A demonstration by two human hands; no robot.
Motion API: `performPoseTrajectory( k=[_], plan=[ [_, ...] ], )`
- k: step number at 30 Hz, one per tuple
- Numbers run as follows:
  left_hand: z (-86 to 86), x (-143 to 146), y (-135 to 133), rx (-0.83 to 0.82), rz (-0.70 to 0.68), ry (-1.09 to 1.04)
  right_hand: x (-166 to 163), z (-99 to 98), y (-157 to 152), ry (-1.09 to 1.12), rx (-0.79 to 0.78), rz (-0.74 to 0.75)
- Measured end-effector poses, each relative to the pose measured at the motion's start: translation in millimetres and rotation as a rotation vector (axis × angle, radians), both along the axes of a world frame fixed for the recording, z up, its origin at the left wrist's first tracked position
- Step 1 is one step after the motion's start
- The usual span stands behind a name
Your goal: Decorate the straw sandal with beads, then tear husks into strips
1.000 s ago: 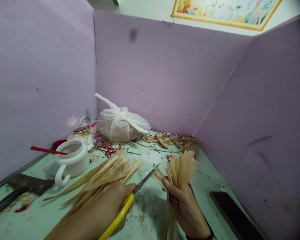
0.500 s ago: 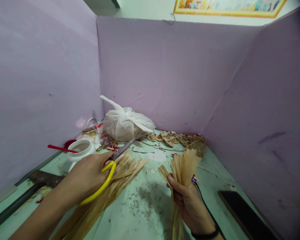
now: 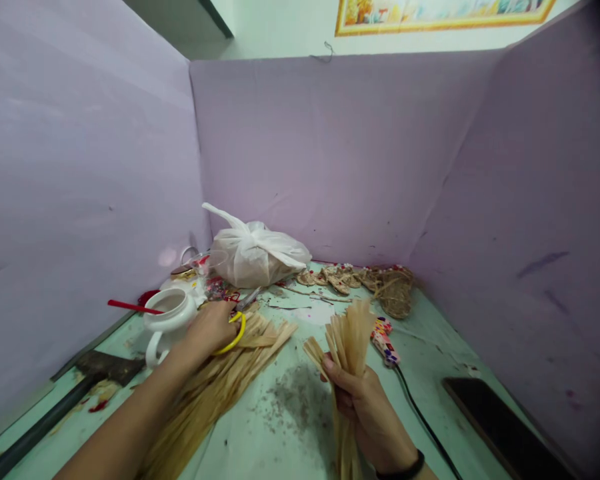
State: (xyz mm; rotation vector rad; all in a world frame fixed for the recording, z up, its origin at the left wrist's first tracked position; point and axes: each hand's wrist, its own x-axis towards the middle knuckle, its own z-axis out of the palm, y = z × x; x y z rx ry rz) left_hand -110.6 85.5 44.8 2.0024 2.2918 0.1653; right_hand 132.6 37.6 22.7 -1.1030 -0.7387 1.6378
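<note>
My left hand (image 3: 213, 330) is closed on a pair of scissors (image 3: 241, 328) with yellow handles. Its dark blades point away, low over the far end of a long pile of dried tan fibre strips (image 3: 215, 393) lying along the table. The fingertips are partly hidden. A bundle of the same flat strips (image 3: 350, 337) is gripped upright in my right hand (image 3: 363, 407), its ends fanned out above the thumb and its length hanging below the fist. A dark band circles the right wrist.
A white pot (image 3: 167, 317) with a red stick (image 3: 135, 307) and a hatchet (image 3: 107, 367) are at left. A tied white bag (image 3: 257, 257) and woven pieces (image 3: 340, 277) lie along the back. A patterned corded tool (image 3: 384, 340) and a black phone (image 3: 500, 427) lie at right.
My left hand has carried the scissors forward and down towards the table, beyond the near part of the strips. The bundle stays in my right hand. The camera view has tilted up slightly.
</note>
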Motion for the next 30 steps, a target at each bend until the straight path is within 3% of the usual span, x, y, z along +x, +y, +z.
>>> performPoseTrajectory(
  k=[14, 19, 23, 24, 25, 26, 28, 30],
  plan=[
    [7.0, -0.1, 56.1, -0.056, -0.008, -0.034, -3.5, -6.0, 0.6, 0.0, 0.012, 0.042],
    [17.1, 18.3, 37.7, 0.068, 0.03, -0.154, -3.8, -6.5, 1.4, 0.003, 0.027, 0.021],
    [18.1, 63.6, -12.3, 0.073, -0.07, -0.396, -8.0, -12.7, -1.1, -0.043, 0.067, 0.057],
    [13.7, 75.7, -24.7, 0.016, -0.097, -0.495, -9.8, -14.3, -2.4, -0.051, 0.061, 0.077],
    [7.5, 86.7, -35.2, -0.166, -0.13, -0.752, -11.8, -15.6, -3.6, -0.053, 0.054, 0.095],
    [-0.1, 95.9, -43.1, -0.236, -0.113, -0.947, -13.5, -16.9, -4.6, -0.05, 0.051, 0.112],
    [-17.7, 107.9, -50.8, -0.195, -0.07, -1.222, -15.6, -19.0, -5.1, -0.047, 0.051, 0.129],
    [-35.2, 111.8, -49.0, -0.034, -0.032, -1.353, -14.6, -21.3, -3.0, -0.07, 0.024, 0.097]
  ],
)
